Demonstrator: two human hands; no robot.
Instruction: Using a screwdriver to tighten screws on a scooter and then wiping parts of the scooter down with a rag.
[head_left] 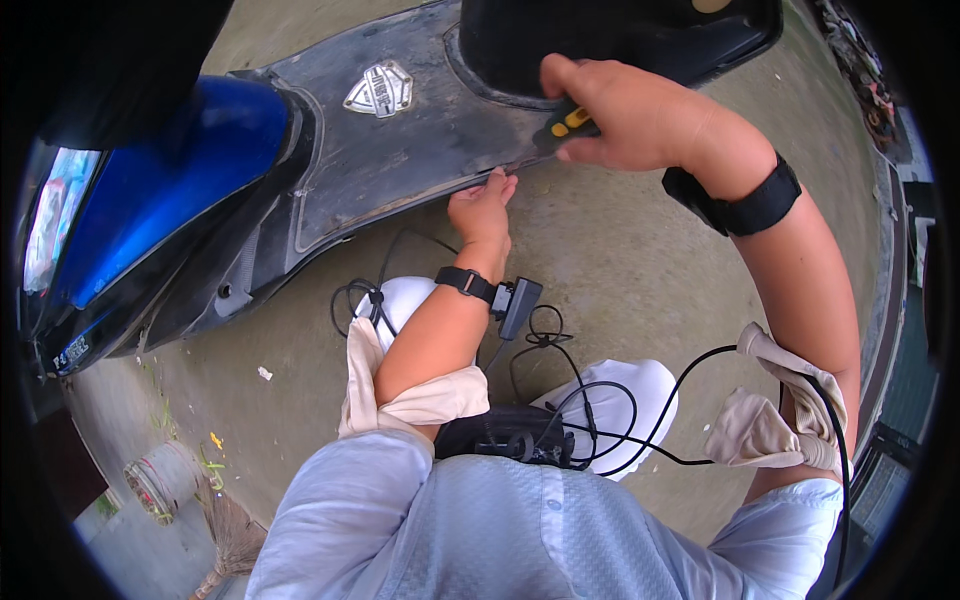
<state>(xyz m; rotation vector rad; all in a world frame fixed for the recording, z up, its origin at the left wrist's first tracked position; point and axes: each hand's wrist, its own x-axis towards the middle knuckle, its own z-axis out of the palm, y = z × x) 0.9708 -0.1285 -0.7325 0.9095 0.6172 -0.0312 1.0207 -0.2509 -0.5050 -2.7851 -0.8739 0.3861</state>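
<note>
A scooter's dark grey footboard [400,165] lies before me, dusty, with a silver shield-shaped badge [380,89] on it. My right hand [635,115] reaches across from the right and is closed round a tool with a black-and-yellow handle [572,122]. Its working end, low over the footboard's right part, is too dark to make out. At the footboard's near edge, my left hand [480,213] has its fingers bent together on the rim. The fingertips are partly hidden there. A black strap with a small box [517,305] sits on my left wrist.
The scooter's blue front panel [225,130] stands at the left, and a black body part [610,40] rises behind the right hand. Black cables [600,440] loop over my lap and white-clad knees. A broom [235,535] and a round container [165,480] are at lower left.
</note>
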